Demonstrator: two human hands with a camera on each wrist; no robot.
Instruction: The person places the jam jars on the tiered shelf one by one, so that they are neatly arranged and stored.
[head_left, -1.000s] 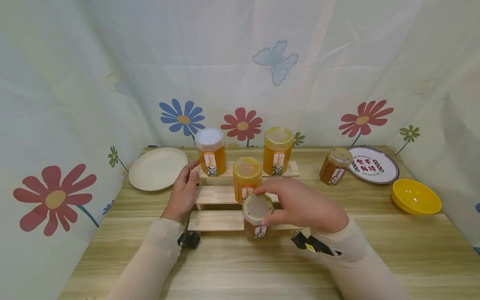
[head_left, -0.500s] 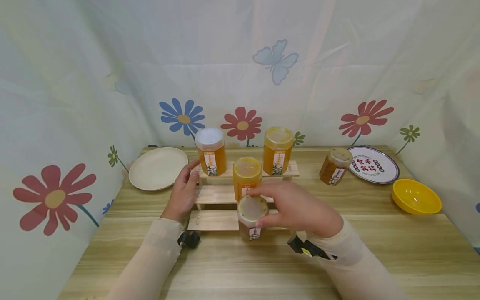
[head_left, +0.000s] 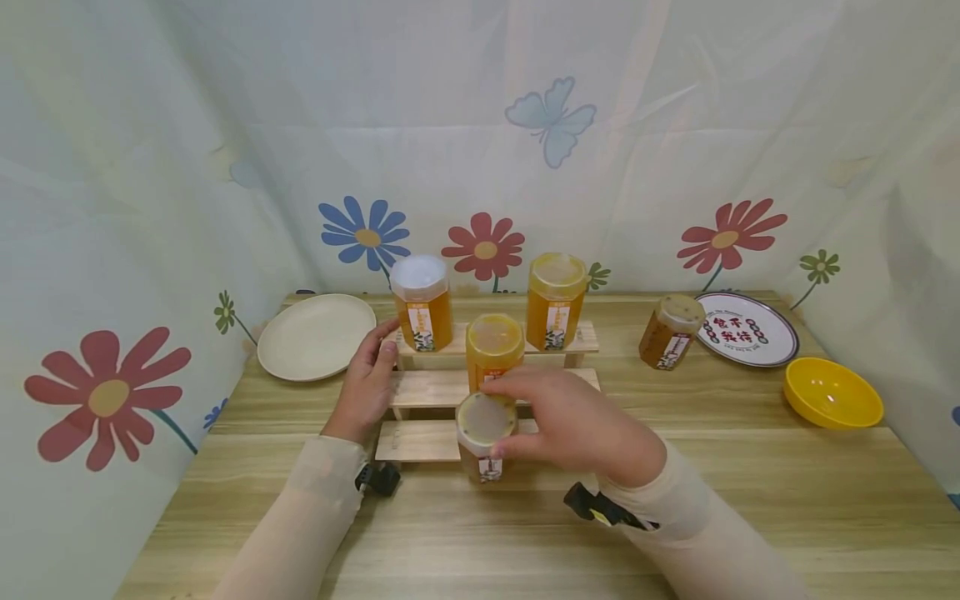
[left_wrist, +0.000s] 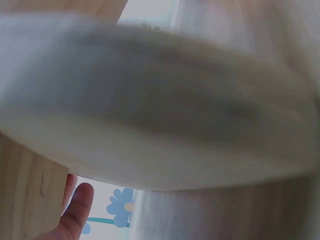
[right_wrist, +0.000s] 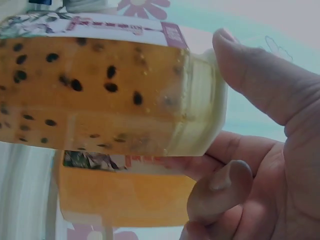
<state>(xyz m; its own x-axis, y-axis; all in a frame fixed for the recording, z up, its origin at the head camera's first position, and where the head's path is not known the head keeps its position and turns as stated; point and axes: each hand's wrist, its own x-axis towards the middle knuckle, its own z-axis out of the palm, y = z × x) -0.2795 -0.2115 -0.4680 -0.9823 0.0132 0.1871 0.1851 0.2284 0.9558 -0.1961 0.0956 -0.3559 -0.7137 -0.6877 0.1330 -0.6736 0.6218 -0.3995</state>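
Observation:
My right hand (head_left: 577, 421) pinches the lid of a hexagonal jar (head_left: 486, 437) between thumb and fingers. In the right wrist view this jar (right_wrist: 100, 95) holds orange jelly-like stuff with black seeds. It overlaps the front of the bottom step of a three-step wooden stand (head_left: 420, 440). Close behind it, an orange jar (head_left: 495, 346) stands on the middle step. On the top step are a white-lidded orange jar (head_left: 422, 308) and a yellow-lidded one (head_left: 557, 304). My left hand (head_left: 367, 387) lies along the stand's left end, fingers extended, thumb (left_wrist: 79, 207) up.
A cream plate (head_left: 317, 337) lies at the back left. Another seeded jar (head_left: 670, 333) stands at the right, before a white plate with red lettering (head_left: 750, 329). A yellow bowl (head_left: 832, 396) sits near the right edge. Flowered cloth (head_left: 480, 150) hangs behind the table.
My right hand has slid the seeded jar to the left along the front of the bottom step. My left hand and the other jars have stayed in place.

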